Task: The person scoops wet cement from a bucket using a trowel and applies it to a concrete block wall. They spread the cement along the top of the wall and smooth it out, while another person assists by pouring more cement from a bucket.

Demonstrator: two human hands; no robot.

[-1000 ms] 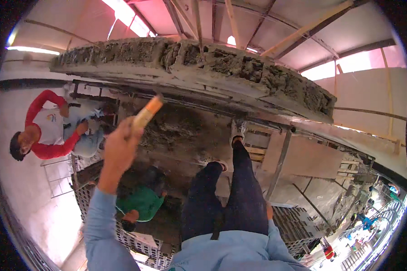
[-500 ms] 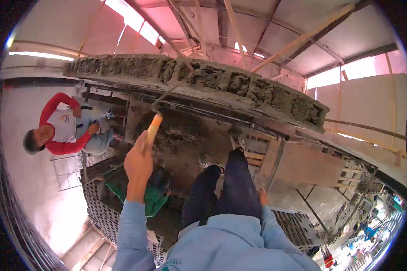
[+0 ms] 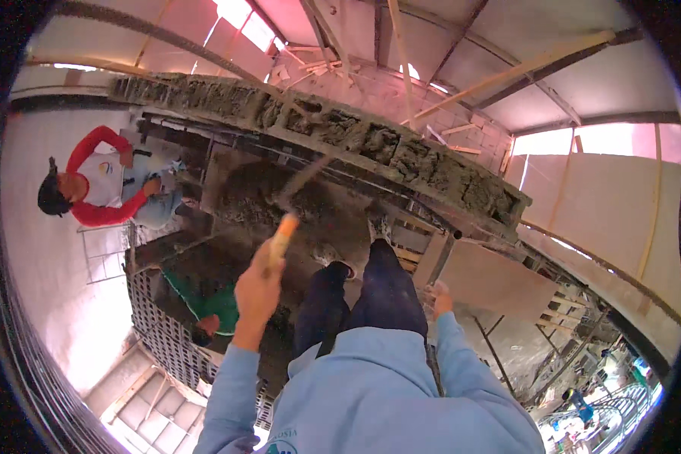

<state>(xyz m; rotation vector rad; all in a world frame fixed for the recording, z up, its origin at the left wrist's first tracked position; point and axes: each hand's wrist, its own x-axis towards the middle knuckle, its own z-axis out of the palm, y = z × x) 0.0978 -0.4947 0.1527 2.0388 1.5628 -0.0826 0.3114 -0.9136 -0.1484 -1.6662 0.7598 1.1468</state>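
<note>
My left hand (image 3: 258, 291) is closed around the orange-yellow handle of a trowel (image 3: 286, 225). The trowel's metal end is smeared by motion and points up toward a block wall. That wall (image 3: 371, 140) crosses the view ahead, with rough grey mortar and block cavities along its top. A small gap in the picture separates the trowel's end from the wall. Low at my right side, beside my thigh, is my right hand (image 3: 441, 298). Its fingers are small and blurred, so their grip does not show.
A person in a red-and-white shirt (image 3: 102, 178) is at the left. Below, someone in green (image 3: 197, 295) is near stacked perforated blocks (image 3: 155, 314). Metal scaffold pipes (image 3: 318, 172) run under the wall. A brown board (image 3: 499, 276) and wooden pallets (image 3: 567, 306) lie to the right.
My left hand and the trowel have moved down and right, away from the wall. My right hand has come up slightly. The view has tilted, and the person in green has shifted.
</note>
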